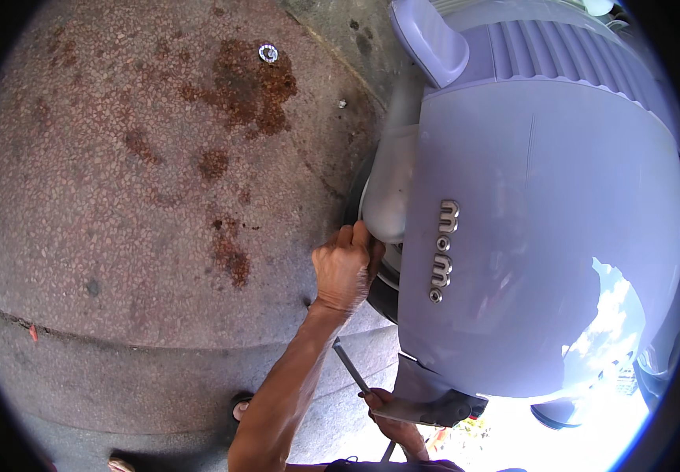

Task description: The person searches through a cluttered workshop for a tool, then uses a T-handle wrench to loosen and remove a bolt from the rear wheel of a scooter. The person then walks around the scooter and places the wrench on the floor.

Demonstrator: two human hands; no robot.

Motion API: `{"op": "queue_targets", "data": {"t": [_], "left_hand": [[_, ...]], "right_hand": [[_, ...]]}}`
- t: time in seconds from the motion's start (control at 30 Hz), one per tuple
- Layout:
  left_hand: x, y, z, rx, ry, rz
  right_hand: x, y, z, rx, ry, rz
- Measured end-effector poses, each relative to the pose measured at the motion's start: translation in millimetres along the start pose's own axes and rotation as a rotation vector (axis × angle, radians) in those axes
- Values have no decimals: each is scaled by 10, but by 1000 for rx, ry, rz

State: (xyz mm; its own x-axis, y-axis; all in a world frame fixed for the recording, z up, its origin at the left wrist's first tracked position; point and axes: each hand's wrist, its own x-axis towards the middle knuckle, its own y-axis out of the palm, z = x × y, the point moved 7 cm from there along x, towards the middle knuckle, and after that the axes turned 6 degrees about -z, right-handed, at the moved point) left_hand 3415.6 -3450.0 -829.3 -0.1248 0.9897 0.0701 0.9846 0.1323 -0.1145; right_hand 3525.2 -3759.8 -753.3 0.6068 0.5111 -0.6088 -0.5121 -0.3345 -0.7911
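A lavender motor scooter [482, 236] fills the right side, its wheel [387, 303] partly showing under the body. My left hand [344, 263] reaches to that wheel beside a rounded silver-grey exhaust muffler [391, 185]. Its fingers are curled closed against the wheel area; whatever they grip is hidden. Lower down, my right hand [399, 431] is closed around a long grey metal bar [350, 364], which points up and left toward the wheel. The scooter's tail fender [419, 405] partly covers this hand.
A speckled stone floor with brown stains [253, 86] spreads to the left. On it lies a small round metal piece [268, 53]. A low step edge [159, 348] crosses below, with a sandalled foot [242, 407] near my left forearm. Bright sunlight washes out the lower right.
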Motion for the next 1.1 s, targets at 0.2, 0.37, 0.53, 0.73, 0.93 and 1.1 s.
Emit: {"op": "queue_targets", "data": {"t": [0.2, 0.37, 0.53, 0.73, 0.93, 1.1], "left_hand": [[-18, -63, -16, -5, -68, 4], [-89, -191, 79, -41, -168, 41], [-411, -661, 216, -151, -369, -88], [-868, -1074, 365, -213, -586, -36], [-1225, -1125, 347, -275, -702, 39], [-1270, -1133, 361, -266, -695, 77]], "right_hand": [[26, 24, 7, -48, -45, -33], [64, 56, 324, -51, -155, -49], [53, 93, 634, 123, 45, -23], [-15, 132, 787, 136, 31, -45], [-45, 124, 952, 55, -2, -30], [-68, 134, 1008, 43, 77, -20]]}}
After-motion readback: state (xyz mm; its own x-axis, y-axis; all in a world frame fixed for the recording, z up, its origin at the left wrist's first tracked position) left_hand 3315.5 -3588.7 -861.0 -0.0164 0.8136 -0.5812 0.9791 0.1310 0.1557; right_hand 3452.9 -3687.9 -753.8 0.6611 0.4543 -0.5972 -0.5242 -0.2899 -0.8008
